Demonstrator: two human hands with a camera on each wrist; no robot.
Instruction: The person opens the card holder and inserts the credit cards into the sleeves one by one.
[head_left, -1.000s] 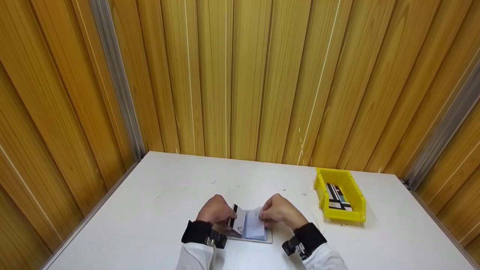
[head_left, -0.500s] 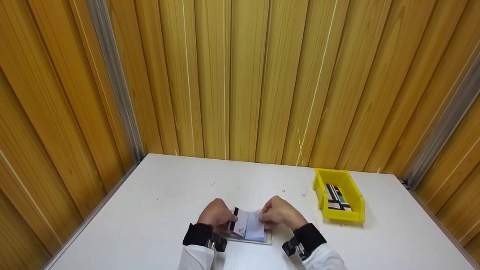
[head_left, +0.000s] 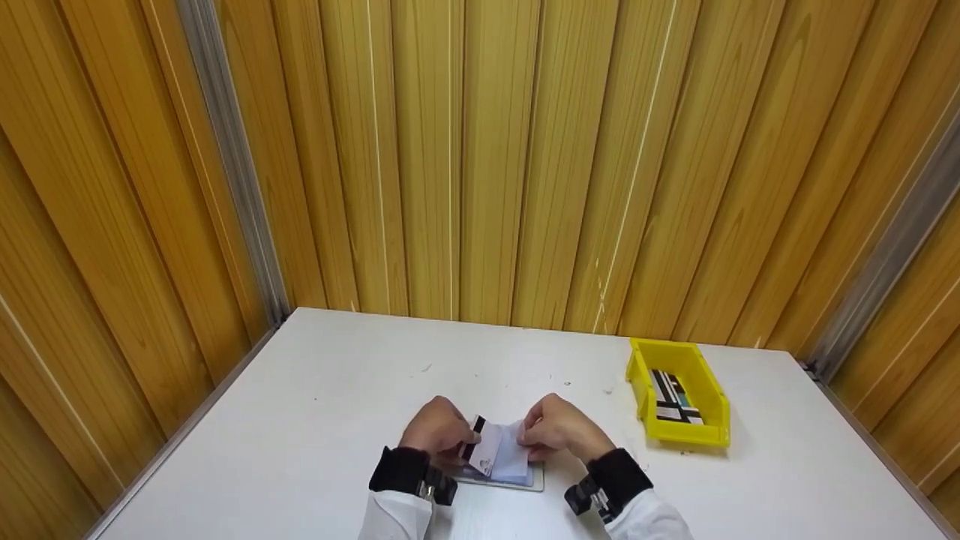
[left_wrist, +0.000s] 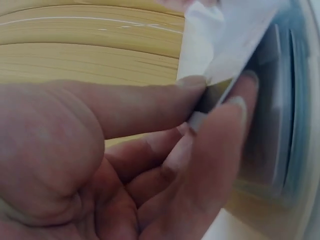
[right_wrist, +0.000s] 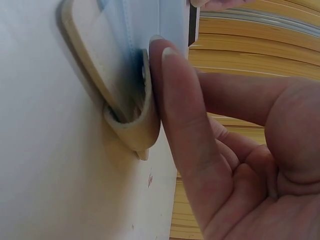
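In the head view my left hand (head_left: 436,427) pinches a white card (head_left: 484,450) with a black stripe between thumb and fingers. The card is tilted, its right edge against a clear sleeve page (head_left: 511,456) of an open card holder (head_left: 537,477). My right hand (head_left: 559,426) pinches the upper right edge of that page. The right wrist view shows the holder's pale cover with a rounded closing strap (right_wrist: 136,129) beside my fingertips. In the left wrist view, more sleeves (left_wrist: 285,115) lie behind my fingers, and my thumb covers part of the card.
A yellow bin (head_left: 709,397) with several striped cards (head_left: 675,401) inside stands at the right of the white table (head_left: 360,375). Wood-patterned panels (head_left: 495,165) rise behind the table and at both sides. Small specks dot the tabletop.
My left hand has shifted slightly right with the card, and the gap between card and sleeve page has narrowed. My right hand stays nearly still, holding the page.
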